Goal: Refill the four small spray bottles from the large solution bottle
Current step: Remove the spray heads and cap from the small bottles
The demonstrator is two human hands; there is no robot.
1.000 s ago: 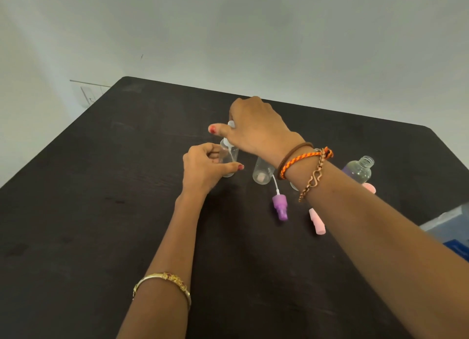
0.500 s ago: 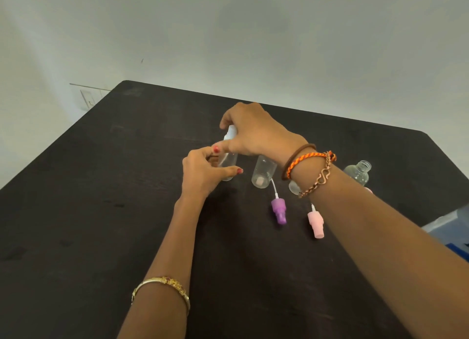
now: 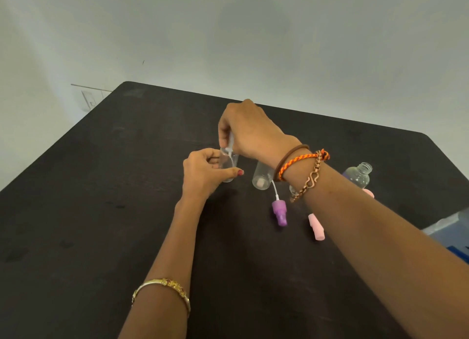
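Left hand [image 3: 203, 172] grips small clear bottle [image 3: 229, 166] upright on surface [image 3: 101, 186]; right hand [image 3: 250, 129] pinches white sprayer [image 3: 230, 142] at neck. Keep bottle steady, tube vertical.

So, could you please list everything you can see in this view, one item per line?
held spray bottle: 1, clear, upright on the table, gripped by the left hand
white spray top: 1, being lifted from that bottle by the right hand, mostly hidden
second spray bottle: 1, clear, open, standing to the right of the held one
large bottle: 1, clear, uncapped, far right behind the right forearm
purple spray top: 1, lying on the table
pink spray top: 1, lying beside the purple one
table: 1, black
blue-and-white object: 1, right edge, unclear
left hand: gold bangle on wrist
right hand: three bracelets on wrist
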